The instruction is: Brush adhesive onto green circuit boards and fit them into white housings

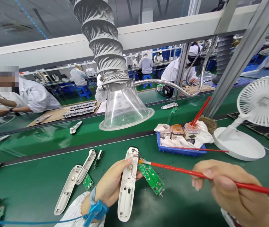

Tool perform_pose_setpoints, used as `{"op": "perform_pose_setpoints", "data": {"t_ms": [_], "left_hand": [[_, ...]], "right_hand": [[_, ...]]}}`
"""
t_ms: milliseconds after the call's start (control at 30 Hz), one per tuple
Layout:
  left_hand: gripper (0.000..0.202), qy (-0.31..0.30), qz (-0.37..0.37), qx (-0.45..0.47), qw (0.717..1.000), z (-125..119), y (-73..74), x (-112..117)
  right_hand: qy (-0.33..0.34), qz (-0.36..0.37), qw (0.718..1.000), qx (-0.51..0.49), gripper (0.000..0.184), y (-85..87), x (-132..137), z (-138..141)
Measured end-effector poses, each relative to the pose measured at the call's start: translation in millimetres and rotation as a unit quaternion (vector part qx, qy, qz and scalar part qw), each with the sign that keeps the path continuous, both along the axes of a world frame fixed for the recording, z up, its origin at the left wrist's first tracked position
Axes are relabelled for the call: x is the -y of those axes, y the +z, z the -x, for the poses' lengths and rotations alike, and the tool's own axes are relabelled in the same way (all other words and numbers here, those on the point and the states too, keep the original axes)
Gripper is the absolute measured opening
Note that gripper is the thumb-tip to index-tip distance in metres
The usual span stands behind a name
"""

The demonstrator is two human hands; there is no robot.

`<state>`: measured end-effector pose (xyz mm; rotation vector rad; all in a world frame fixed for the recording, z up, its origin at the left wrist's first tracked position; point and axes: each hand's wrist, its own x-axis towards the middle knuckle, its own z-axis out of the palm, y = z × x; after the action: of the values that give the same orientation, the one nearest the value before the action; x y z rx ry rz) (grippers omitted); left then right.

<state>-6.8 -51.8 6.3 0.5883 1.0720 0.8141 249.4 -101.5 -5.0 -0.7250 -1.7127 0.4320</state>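
My left hand (112,183) grips a long white plastic housing (127,186), held upright with its open inner side up. Thin red and black wires run from the housing's top end to a green circuit board (151,178), which lies to its right on the belt. My right hand (231,186) holds a red-handled brush (179,172) between its fingers. The brush's small tip (140,161) sits at the board's upper end, close to the wires. A blue wrist strap (97,208) circles my left wrist, and its cord trails off to the left.
Loose white housings (67,189) and a small green board (87,182) lie left on the green belt (42,183). A blue tray (180,150) holds jars and tissue. Above hangs a clear fume hood (122,108). A white fan (254,107) stands right; co-workers sit beyond.
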Motion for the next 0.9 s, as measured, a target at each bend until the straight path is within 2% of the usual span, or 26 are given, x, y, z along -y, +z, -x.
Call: {"op": "perform_pose_setpoints", "data": {"t_ms": [333,533,600,667,733,767,833,900], "left_hand": [[0.022,0.018,0.008,0.022,1.000,4.6,6.2,4.0],[0.021,0.031,0.015,0.017,0.999,8.8,5.5,3.8],[0.021,0.038,0.013,0.019,0.999,10.5,4.9,2.9],[0.021,0.047,0.012,0.020,0.999,12.1,4.0,1.7],[0.020,0.064,0.011,0.021,0.998,13.4,2.8,0.2],[0.019,0.076,0.008,0.020,0.997,14.1,2.1,-0.5],[0.017,0.098,-0.003,0.019,0.995,15.5,0.7,-1.8],[0.017,0.111,-0.017,0.017,0.993,17.3,-0.6,-2.6]], "right_hand": [[-0.040,0.008,0.999,0.008,0.019,13.1,13.4,-4.7],[-0.047,0.026,0.998,-0.020,0.017,7.0,8.7,-8.3],[-0.050,0.029,0.995,-0.077,0.017,5.3,-1.8,-12.2],[-0.079,0.044,0.976,-0.200,0.016,3.7,-18.4,-17.9],[-0.120,0.077,0.934,-0.327,0.009,0.1,-38.0,-23.7],[-0.109,0.123,0.915,-0.369,0.007,-2.8,-47.2,-26.0],[-0.116,0.131,0.900,-0.399,0.013,-9.3,-60.8,-28.6],[-0.125,0.103,0.897,-0.411,0.019,-13.9,-65.7,-28.0]]}}
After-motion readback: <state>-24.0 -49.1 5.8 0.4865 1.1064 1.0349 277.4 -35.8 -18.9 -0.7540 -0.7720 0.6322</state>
